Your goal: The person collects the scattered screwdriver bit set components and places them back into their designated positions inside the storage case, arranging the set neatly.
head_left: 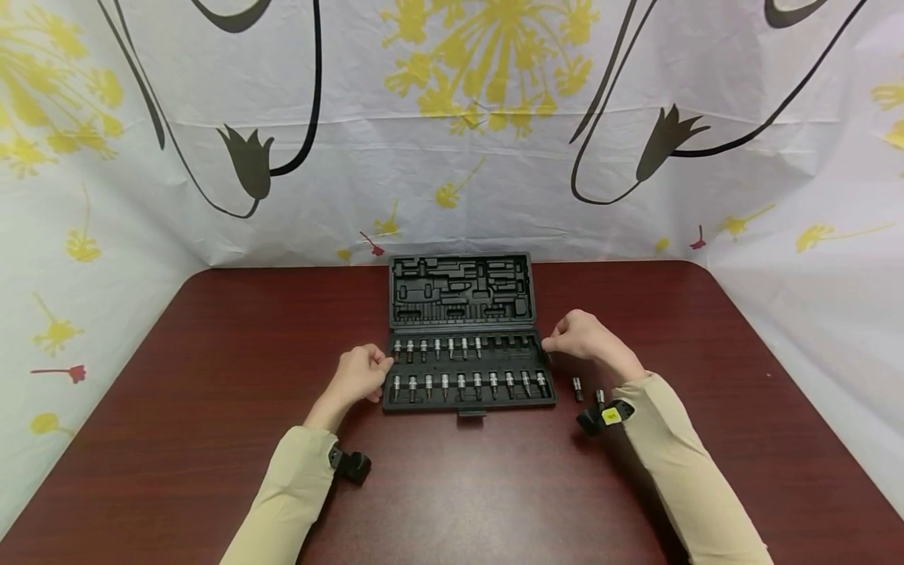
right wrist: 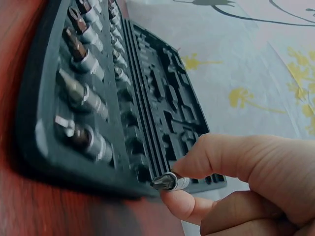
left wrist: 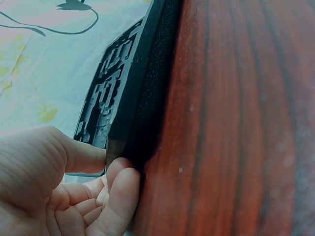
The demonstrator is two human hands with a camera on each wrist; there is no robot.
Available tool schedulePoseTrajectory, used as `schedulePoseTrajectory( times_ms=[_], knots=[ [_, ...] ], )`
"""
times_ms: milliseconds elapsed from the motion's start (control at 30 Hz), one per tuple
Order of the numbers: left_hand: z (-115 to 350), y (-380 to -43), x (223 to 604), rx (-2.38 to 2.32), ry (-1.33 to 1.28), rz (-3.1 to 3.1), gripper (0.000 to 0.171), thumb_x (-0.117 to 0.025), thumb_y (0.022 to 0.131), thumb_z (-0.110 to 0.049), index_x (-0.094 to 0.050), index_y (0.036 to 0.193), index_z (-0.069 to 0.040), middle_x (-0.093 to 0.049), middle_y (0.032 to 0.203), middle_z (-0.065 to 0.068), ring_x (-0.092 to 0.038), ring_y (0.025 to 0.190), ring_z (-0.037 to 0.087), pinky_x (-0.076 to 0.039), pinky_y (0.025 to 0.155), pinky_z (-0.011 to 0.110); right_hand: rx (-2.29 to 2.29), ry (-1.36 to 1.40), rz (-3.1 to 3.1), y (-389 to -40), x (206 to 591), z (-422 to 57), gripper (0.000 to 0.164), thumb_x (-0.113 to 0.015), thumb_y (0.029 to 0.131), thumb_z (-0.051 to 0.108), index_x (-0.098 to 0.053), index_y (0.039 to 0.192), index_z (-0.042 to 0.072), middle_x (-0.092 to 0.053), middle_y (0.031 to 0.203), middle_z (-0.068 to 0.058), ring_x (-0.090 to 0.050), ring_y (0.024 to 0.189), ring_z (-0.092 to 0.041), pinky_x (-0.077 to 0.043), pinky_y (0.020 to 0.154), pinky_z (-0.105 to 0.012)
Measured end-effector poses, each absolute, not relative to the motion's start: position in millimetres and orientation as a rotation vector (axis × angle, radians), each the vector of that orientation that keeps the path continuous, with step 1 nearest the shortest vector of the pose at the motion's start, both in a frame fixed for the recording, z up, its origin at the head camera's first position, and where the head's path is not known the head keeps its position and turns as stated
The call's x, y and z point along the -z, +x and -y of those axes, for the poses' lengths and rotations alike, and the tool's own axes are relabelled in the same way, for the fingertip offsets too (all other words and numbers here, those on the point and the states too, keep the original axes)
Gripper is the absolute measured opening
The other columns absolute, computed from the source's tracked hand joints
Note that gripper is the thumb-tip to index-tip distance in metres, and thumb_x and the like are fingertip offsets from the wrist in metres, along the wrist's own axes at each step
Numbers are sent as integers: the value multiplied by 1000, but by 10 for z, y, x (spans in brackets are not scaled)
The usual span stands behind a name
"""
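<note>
Near two loose bits (head_left: 577, 390) on the table (head_left: 466, 486), right fingers (right wrist: 211, 155) pinch another bit (right wrist: 170, 182); left fingers (left wrist: 123, 194) grip the black case (head_left: 508, 363)

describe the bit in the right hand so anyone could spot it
Find the open black case, then the right hand at its right edge. It pinches a silver bit with a pointed tip, held aloft while other bits sit in the case or lie loose.
</note>
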State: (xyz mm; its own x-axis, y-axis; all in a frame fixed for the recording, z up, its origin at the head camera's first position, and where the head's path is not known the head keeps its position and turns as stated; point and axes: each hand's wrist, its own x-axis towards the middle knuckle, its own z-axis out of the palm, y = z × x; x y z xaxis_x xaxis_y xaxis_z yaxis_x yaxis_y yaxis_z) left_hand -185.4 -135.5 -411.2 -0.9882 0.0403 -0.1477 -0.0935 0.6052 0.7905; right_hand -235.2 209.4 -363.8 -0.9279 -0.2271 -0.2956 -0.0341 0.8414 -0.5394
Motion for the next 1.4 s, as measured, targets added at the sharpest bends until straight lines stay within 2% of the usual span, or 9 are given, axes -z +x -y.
schedulePoseTrajectory(
  times_ms=[67,267,400,633,967,1400],
  knots=[
    [1356,-1852,4112,-1332,-52,-2676,18,-56,94,-11,-55,79,0,-55,55,7,-54,40,13,-52,41,27,774,-198,-2667,-2371,3644,-2047,32,-62,82,17,-51,53,10,-27,47,8,-22,45,-6,-22,47,-22],
    [1362,-1854,4116,-1338,-48,-2676,18,-57,93,-10,-54,79,0,-55,56,8,-55,41,13,-52,41,28,769,-248,-2657,-2423,3652,-1889,38,-60,82,17,-41,50,15,-27,48,7,-21,47,-8,-25,50,-23],
    [1360,-1855,4118,-1337,-46,-2677,18,-57,93,-10,-54,79,0,-55,57,8,-55,41,13,-52,41,28,782,-260,-2646,-2466,3669,-1779,39,-61,82,16,-39,49,16,-28,48,7,-22,46,-7,-27,52,-23],
    [1363,-1851,4125,-1344,-48,-2673,18,-57,93,-11,-54,79,0,-55,57,8,-55,42,14,-52,41,28,849,-215,-2603,-2529,3704,-1604,44,-63,84,16,-37,48,16,-25,47,7,-20,43,-7,-24,47,-23],
    [1358,-1857,4133,-1350,-38,-2678,17,-57,93,-10,-55,80,1,-56,58,9,-54,41,13,-52,41,28,832,-169,-2574,-2609,3747,-1380,48,-65,86,19,-36,48,15,-25,45,6,-17,41,-8,-25,46,-23],
    [1356,-1863,4123,-1345,-39,-2687,17,-57,93,-9,-55,79,1,-56,57,8,-54,41,12,-52,40,28,588,-174,-2679,-2595,3707,-1189,52,-69,84,19,-35,45,17,-22,44,5,-16,40,-8,-21,41,-23]
  ],
)
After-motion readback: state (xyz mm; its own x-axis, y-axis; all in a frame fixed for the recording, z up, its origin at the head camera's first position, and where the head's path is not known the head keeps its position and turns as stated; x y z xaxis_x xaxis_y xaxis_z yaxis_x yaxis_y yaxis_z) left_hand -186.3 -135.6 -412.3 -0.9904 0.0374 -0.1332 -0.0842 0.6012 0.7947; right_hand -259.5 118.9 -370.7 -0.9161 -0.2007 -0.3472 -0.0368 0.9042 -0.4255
